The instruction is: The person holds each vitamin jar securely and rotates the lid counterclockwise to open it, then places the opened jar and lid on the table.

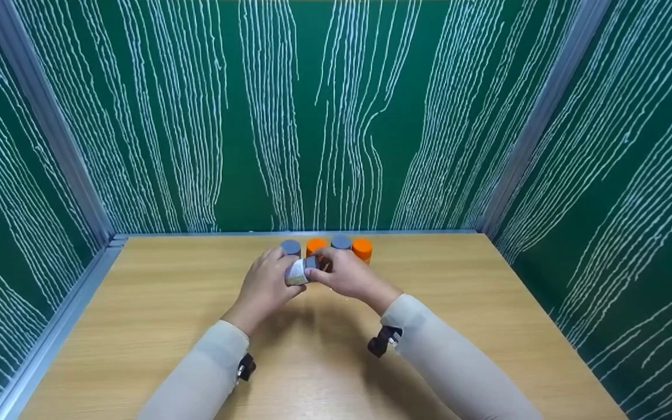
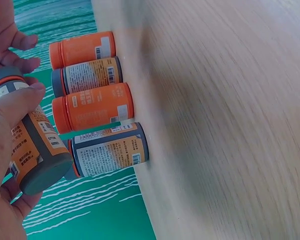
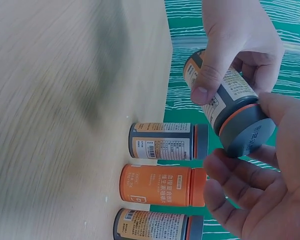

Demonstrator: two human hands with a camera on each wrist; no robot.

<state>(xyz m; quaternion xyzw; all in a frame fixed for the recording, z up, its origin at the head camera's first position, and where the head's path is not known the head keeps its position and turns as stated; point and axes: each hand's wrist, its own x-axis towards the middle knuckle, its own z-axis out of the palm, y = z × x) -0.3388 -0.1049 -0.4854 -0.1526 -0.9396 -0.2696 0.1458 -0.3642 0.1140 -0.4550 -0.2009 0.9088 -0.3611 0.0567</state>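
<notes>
So we had our left hand (image 1: 266, 280) wrapped round the dark bottle (image 3: 235, 87), tilted above the table (image 1: 167, 332), probably to steady it and leave the cap (image 3: 247, 132) exposed, our right hand (image 1: 350, 273) pinching that, four upright bottles (image 2: 97, 107) lined up behind

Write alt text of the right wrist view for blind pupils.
A person's left hand grips a dark grey, plastic-looking cylindrical bottle while the right hand holds its dark grey cap. Seen sideways, an orange cylindrical bottle stands between two grey bottles on a pale wood-grain table, against a green white-lined wall.
</notes>
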